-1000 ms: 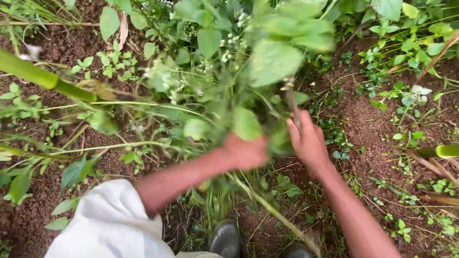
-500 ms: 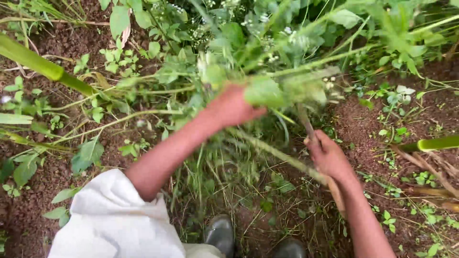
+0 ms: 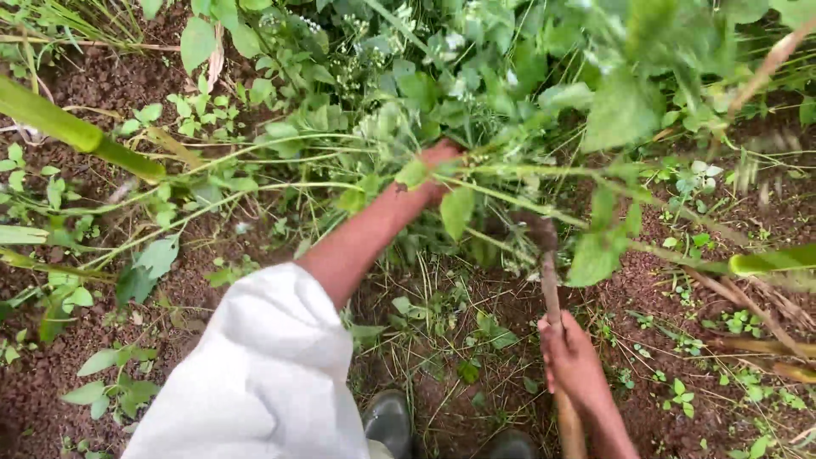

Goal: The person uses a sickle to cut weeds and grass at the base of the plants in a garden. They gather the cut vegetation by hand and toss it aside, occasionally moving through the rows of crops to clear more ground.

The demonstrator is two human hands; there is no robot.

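Two hands are at work over the red-brown soil (image 3: 102, 85), and both are yours. Your left hand (image 3: 436, 163) reaches up into the clump of leafy green weeds (image 3: 476, 93); its grip is closed around a bundle of thin stems (image 3: 510, 174) near the middle of that clump, though leaves hide most of the fingers. The white sleeve (image 3: 255, 374) on that arm sits below and to the left of the clump, with the bare forearm running up from it into the greenery.

Your right hand (image 3: 571, 357) lies below the clump and a little to its right, its grip wrapped tight around a wooden-handled tool (image 3: 548, 280). The tool's shaft points up from the hand toward the base of the clump, where its dark end meets the stems; whether it touches them you cannot tell, since leaves cover the spot.

Left of the clump a thick green stalk (image 3: 76, 132) slants across the ground. Directly below the clump, at the bottom edge of the view, stand the toes of your dark rubber boots (image 3: 391, 421), close together on the soil
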